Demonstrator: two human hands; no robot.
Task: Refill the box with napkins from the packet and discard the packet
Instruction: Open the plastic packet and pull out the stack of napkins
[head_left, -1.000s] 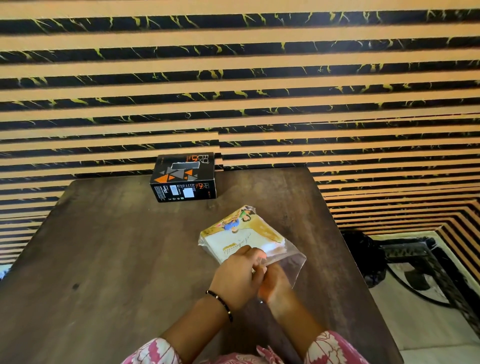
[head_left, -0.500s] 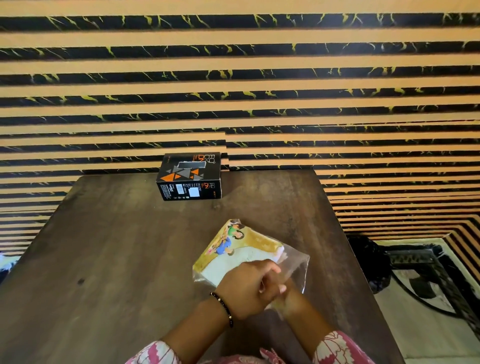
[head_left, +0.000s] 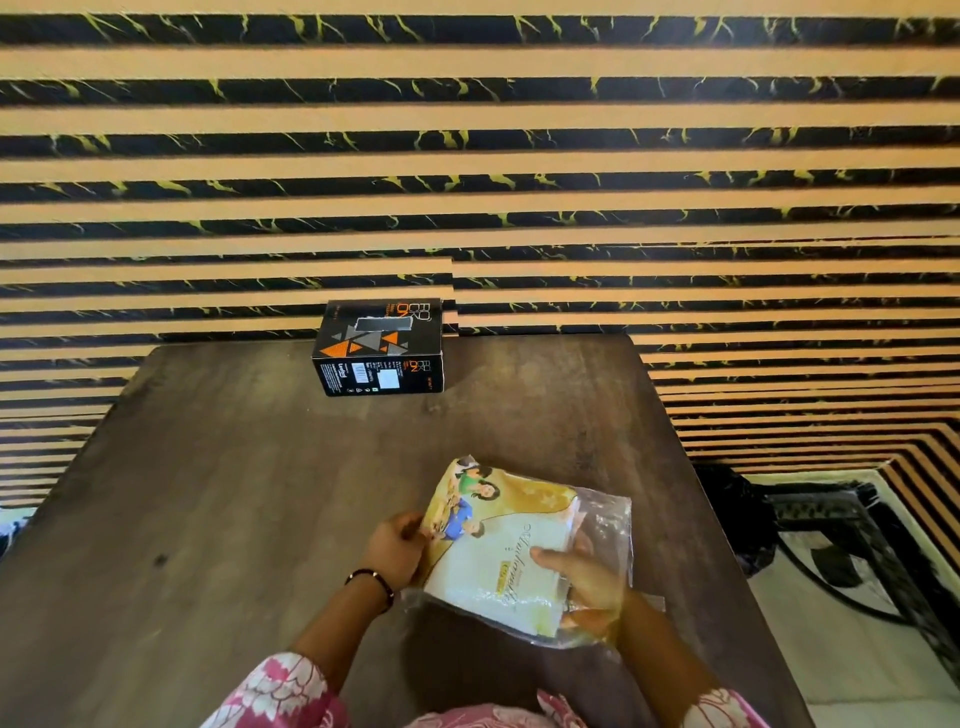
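While our right hand (head_left: 587, 582) curls its fingers (head_left: 550, 558) over the packet's near right end, thumb hidden beneath, and our left hand (head_left: 397, 545) pinches the left edge, the packet (head_left: 509, 545) lies tilted on the table (head_left: 234, 493) near us. We judge the opening should be parted at the loose clear flap on the right, pulling gently so the napkins (head_left: 493, 587) slide out whole. The box (head_left: 382, 348), closed, sits well apart at the far edge; nothing lies between, so we have a free path
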